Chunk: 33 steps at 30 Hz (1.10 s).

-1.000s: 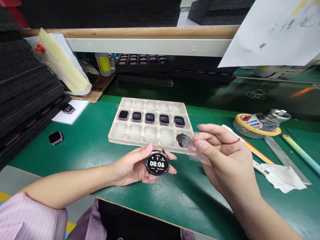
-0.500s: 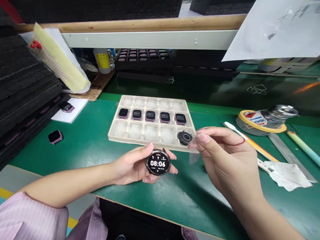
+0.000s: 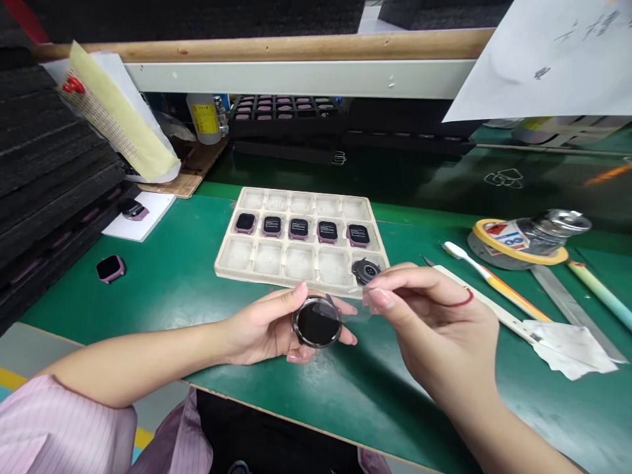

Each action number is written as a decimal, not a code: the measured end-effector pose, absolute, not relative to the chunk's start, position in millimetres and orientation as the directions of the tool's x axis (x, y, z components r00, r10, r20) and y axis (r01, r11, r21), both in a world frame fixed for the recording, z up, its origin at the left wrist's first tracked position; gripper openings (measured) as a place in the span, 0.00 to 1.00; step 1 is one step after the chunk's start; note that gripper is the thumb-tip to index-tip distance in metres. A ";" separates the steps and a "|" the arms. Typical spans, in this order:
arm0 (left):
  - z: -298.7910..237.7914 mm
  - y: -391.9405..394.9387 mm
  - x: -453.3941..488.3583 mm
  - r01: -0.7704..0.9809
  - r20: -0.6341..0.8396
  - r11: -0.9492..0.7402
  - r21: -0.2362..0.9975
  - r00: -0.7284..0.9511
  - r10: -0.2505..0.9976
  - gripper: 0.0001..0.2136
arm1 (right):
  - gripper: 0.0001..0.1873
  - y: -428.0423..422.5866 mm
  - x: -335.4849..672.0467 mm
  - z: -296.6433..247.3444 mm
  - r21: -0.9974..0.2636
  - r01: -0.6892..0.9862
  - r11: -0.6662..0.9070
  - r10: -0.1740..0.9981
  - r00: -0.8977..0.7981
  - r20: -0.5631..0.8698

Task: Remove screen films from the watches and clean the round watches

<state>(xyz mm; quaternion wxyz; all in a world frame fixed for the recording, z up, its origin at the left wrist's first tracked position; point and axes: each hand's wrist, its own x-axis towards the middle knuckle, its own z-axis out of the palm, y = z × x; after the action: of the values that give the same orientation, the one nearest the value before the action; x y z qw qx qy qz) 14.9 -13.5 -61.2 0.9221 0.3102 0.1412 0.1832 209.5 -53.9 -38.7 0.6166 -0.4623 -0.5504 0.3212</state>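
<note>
A round smartwatch [image 3: 317,324] with a dark screen is gripped between the thumb and fingers of my left hand [image 3: 269,322], its face turned up. My right hand [image 3: 434,322] pinches a thin clear film [image 3: 356,312], which stretches left and overlaps the watch's upper right edge. Behind my hands lies a pale compartment tray [image 3: 276,280]. Its middle row holds several square watches [image 3: 298,229] with purple cases. Another round watch [image 3: 366,270] lies back up in the tray's front right compartment, close to my right fingertips.
At left, a purple square watch [image 3: 110,268] lies on the green table, and another [image 3: 133,209] sits on a white pad [image 3: 148,224]. On the right are a toothbrush [image 3: 494,280], a knife-like tool [image 3: 508,320], white tissue [image 3: 573,345], a steel ruler [image 3: 575,309] and a metal-capped bottle [image 3: 557,227].
My right hand has moved left, bringing the film over the edge of the watch. The watch screen, which showed 08:06, is now dark.
</note>
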 end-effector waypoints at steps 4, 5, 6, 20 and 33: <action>-60.5 -13.5 17.3 -0.251 -0.161 0.733 0.632 0.883 0.441 0.23 | 0.06 -58.7 204.3 -31.6 -0.899 0.097 0.426 0.900 0.052 0.432; -60.2 -13.5 18.0 -0.251 -0.164 0.730 0.635 0.880 0.446 0.23 | 0.04 -59.4 203.9 -31.2 -0.893 0.092 0.441 0.895 0.022 0.445; -60.0 -13.6 18.6 -0.253 -0.167 0.728 0.637 0.877 0.451 0.23 | 0.03 -60.0 203.7 -31.8 -0.884 0.097 0.458 0.888 -0.005 0.460; -58.9 -21.2 20.5 -0.186 -0.245 0.594 0.783 0.786 0.568 0.29 | 0.35 -66.1 194.7 -50.3 -0.588 0.505 0.632 0.763 -0.273 0.585; -58.7 -16.2 18.4 -0.260 -0.222 0.687 0.679 0.819 0.529 0.28 | 0.32 -59.3 204.0 -46.1 -0.749 0.353 0.560 0.827 -0.290 0.482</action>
<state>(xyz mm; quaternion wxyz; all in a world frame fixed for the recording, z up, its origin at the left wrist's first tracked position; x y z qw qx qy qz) 18.4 -16.2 -58.7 0.8952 0.3288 0.2049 0.2204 204.0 -59.3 -46.1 0.4516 -0.3887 -0.7591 0.2622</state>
